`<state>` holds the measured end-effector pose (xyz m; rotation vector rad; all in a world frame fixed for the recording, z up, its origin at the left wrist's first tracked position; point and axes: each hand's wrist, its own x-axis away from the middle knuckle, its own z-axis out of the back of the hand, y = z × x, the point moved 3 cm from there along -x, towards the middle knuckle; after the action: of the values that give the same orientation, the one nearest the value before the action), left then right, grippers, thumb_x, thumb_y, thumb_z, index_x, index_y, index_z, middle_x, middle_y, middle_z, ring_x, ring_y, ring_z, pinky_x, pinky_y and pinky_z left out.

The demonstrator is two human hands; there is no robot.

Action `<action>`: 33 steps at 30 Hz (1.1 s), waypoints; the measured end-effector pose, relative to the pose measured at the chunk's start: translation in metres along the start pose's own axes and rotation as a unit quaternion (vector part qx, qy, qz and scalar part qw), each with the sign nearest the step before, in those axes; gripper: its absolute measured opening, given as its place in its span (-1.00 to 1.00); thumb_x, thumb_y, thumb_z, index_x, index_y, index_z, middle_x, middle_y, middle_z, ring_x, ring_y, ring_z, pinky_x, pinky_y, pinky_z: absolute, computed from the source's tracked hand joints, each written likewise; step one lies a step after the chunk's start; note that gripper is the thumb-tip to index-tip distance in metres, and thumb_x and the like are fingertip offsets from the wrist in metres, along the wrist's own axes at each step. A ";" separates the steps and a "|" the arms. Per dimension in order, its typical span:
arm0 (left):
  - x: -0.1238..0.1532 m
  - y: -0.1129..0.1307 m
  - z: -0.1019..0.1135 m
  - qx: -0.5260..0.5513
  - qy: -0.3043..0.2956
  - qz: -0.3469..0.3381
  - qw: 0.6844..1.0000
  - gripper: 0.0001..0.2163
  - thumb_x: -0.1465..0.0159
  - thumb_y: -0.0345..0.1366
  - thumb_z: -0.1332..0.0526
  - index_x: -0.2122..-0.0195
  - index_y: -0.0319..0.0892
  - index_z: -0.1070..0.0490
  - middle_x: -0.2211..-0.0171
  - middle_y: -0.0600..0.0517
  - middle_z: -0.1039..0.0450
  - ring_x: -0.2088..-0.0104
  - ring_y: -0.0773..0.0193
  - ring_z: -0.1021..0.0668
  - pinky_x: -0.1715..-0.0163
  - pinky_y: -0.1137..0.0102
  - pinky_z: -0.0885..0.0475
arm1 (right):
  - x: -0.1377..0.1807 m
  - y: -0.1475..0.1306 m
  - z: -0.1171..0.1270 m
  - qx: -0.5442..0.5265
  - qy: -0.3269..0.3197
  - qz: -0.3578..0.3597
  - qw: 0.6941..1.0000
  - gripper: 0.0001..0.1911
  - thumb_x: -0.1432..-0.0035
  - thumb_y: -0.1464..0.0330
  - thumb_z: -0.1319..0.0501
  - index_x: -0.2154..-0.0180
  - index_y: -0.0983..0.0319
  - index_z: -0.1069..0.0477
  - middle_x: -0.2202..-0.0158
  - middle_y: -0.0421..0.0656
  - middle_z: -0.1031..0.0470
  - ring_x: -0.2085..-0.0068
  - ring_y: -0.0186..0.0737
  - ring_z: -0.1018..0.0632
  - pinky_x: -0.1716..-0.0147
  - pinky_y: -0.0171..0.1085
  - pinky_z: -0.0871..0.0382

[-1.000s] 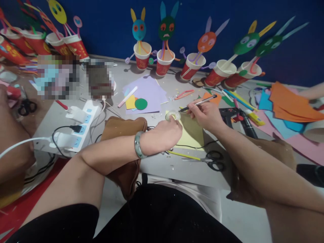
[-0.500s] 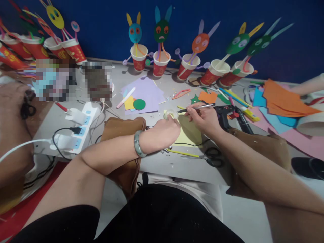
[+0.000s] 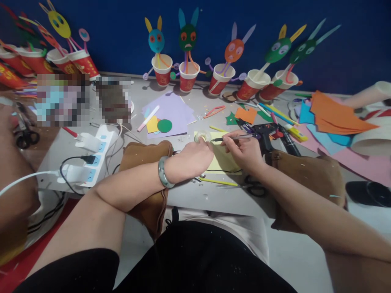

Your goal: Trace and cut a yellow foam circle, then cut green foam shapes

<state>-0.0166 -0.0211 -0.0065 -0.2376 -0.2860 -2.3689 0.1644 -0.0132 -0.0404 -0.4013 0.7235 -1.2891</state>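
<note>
My left hand (image 3: 192,158), with a green bangle on the wrist, presses a clear roll of tape (image 3: 202,136) onto a yellow sheet of paper (image 3: 222,159) on the grey table. My right hand (image 3: 244,151) pinches a slim silver pen (image 3: 234,138) whose tip points left, close to the tape roll. Both hands rest over the yellow sheet. Black scissors (image 3: 254,187) and a thin yellow strip (image 3: 218,181) lie just in front of the sheet.
Paper-cup figures (image 3: 188,77) with coloured faces line the blue back wall. Purple sheets (image 3: 171,114) with a green disc lie mid-table, a black glue gun (image 3: 269,134) and orange and blue paper (image 3: 332,114) to the right, a white power strip (image 3: 94,152) to the left. Another person's arm (image 3: 14,171) is at far left.
My right hand has lowered the pen from a slant to nearly level and brought its tip closer to the tape roll. The view has shifted slightly; my left hand stays on the tape.
</note>
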 end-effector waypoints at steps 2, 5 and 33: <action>0.002 0.000 0.002 -0.012 -0.007 -0.003 1.000 -0.47 -0.32 -0.68 0.10 -0.27 -0.56 -0.37 -0.13 -0.50 -0.49 0.09 0.04 -0.64 0.26 0.28 -0.51 | 0.004 0.000 -0.002 0.004 0.002 0.004 1.000 -0.59 -0.41 -0.01 -0.15 0.38 0.10 -0.47 0.44 -0.11 -0.61 0.46 -0.10 -0.60 0.34 -0.12 -0.50; 0.003 0.000 0.003 -0.027 -0.018 -0.002 0.999 -0.46 -0.33 -0.67 0.10 -0.30 -0.55 -0.35 -0.16 -0.51 -0.47 0.10 0.05 -0.66 0.27 0.29 -0.50 | 0.008 0.000 -0.004 0.007 0.002 0.013 1.000 -0.60 -0.41 -0.02 -0.15 0.35 0.09 -0.48 0.48 -0.12 -0.58 0.44 -0.07 -0.60 0.32 -0.10 -0.50; -0.002 -0.008 -0.005 -0.023 0.002 -0.004 1.000 -0.55 -0.36 -0.58 0.06 -0.20 -0.46 -0.41 -0.05 -0.41 -0.54 0.15 0.02 -0.67 0.32 0.27 -0.43 | 0.004 0.014 -0.001 -0.031 0.064 0.000 0.997 -0.65 -0.41 0.07 -0.19 0.32 0.15 -0.46 0.47 -0.12 -0.58 0.47 -0.16 -0.58 0.37 -0.19 -0.50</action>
<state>-0.0212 -0.0154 -0.0126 -0.2545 -0.2318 -2.3852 0.1744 -0.0137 -0.0516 -0.3713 0.8730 -1.3022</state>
